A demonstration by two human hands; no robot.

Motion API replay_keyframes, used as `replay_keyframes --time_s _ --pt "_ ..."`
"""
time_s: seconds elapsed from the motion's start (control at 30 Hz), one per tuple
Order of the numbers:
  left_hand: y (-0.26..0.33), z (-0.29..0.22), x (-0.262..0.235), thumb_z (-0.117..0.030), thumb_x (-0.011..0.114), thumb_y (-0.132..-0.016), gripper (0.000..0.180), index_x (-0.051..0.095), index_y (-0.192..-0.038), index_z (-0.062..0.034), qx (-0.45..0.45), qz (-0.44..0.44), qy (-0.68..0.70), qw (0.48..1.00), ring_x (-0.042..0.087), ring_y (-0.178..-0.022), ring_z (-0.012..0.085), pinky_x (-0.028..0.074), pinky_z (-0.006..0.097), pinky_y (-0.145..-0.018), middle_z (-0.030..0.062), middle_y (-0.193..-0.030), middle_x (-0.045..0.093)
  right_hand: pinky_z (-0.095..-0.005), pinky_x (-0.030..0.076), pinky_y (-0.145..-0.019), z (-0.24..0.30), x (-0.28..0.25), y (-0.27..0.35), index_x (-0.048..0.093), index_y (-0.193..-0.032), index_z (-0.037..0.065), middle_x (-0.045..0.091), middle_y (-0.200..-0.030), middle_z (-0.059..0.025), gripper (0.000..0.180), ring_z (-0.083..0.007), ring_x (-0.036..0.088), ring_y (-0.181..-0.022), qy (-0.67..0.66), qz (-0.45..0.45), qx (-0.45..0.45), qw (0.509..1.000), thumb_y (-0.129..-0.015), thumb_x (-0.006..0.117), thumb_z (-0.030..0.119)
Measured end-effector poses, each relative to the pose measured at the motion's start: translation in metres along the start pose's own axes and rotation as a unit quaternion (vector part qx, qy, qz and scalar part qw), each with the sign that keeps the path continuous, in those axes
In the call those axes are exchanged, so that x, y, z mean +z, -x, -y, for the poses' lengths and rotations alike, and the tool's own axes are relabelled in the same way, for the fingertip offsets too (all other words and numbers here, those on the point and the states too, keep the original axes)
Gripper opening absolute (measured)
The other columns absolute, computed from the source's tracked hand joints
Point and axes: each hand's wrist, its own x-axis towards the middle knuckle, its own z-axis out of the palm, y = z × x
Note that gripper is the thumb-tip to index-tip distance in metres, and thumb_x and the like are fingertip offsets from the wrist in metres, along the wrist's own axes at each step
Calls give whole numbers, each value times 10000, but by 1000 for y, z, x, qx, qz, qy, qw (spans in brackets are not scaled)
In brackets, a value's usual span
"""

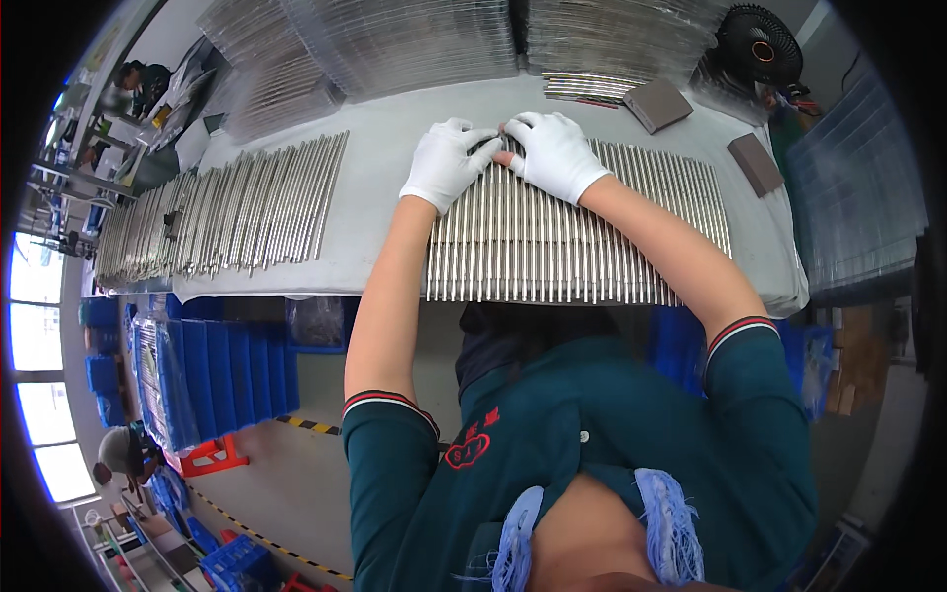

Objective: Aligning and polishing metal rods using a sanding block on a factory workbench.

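head view: both white-gloved hands, left hand (446, 163) and right hand (554, 153), press flat on smooth steel rods (552, 247).

So the metal rods (572, 247) are lying side by side in one tight flat row on the grey worktop (395, 148), all shiny silver, thin and long, running away from the person. They're sitting packed together like a mat, near ends lining up pretty evenly along the worktop's front edge. The far ends in the middle are getting covered by two white-gloved hands; a couple of rods there are looking slightly lifted or out of line.
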Motion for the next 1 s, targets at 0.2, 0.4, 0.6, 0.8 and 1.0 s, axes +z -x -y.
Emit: replay_keyframes --time_s 0.2,0.4,0.6,0.8,1.0 --pt "1 1 -1 -459 664 -869 330 774 -1050 -206 31 -27 -31 999 655 -942 339 532 423 -836 170 -1009 687 -447 545 -869 8 -15 5 709 -1195 233 678 -1136 -115 591 -292 673 -1031 7 85 129 988 -863 532 689" --pt "7 0 -3 -533 653 -855 426 769 -1058 -178 52 -24 -26 998 662 -906 343 534 423 -814 162 -985 689 -471 524 -872 10 -14 11 688 -1211 240 665 -1121 -119 581 -294 646 -1065 2 99 105 990 -893 477 679" --pt "43 -21 -8 -505 662 -857 403 761 -1079 -183 29 -33 -57 997 645 -959 340 528 435 -833 167 -1028 678 -463 502 -884 30 -25 39 667 -1224 200 637 -1116 -146 543 -320 618 -1068 -19 93 56 994 -914 499 613" --pt "71 -22 -38 -327 617 -939 361 683 -1216 -107 81 -9 -36 996 622 -1072 350 495 417 -944 197 -1168 652 -512 206 -1184 25 -57 51 405 -1470 74 441 -1472 -202 753 -359 359 -1410 -54 202 -25 978 -923 517 578" --pt "148 -6 -96 -185 579 -944 341 641 -1259 -67 3 69 61 996 572 -1194 361 449 414 -1030 209 -1257 621 -546 179 -1192 -7 -118 150 377 -1464 -21 334 -1513 -281 1094 -439 278 -1438 -62 252 -159 953 -737 594 766"
